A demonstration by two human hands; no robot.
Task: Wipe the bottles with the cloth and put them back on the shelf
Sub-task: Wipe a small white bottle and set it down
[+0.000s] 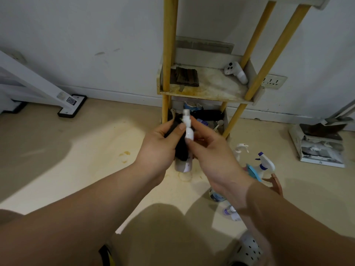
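Note:
A small white bottle (187,127) with a screw top stands upright in the air in front of the shelf (207,93). My right hand (209,150) pinches its lower part. My left hand (159,148) grips a dark cloth (180,148) and presses it against the bottle's left side, thumb near the neck. Under my hands a pale bottle (184,165) stands on the floor. More bottles lie on the floor at the right: a white and blue spray bottle (264,165), a white-nozzled one (241,149) and a small clear one (230,211).
The shelf's middle board carries a dark folded item (185,76) and a white controller (237,72). Its bottom level is packed with clutter (203,114). A white frame foot (72,105) stands left, a white box (320,148) right. My white shoe (247,250) is below.

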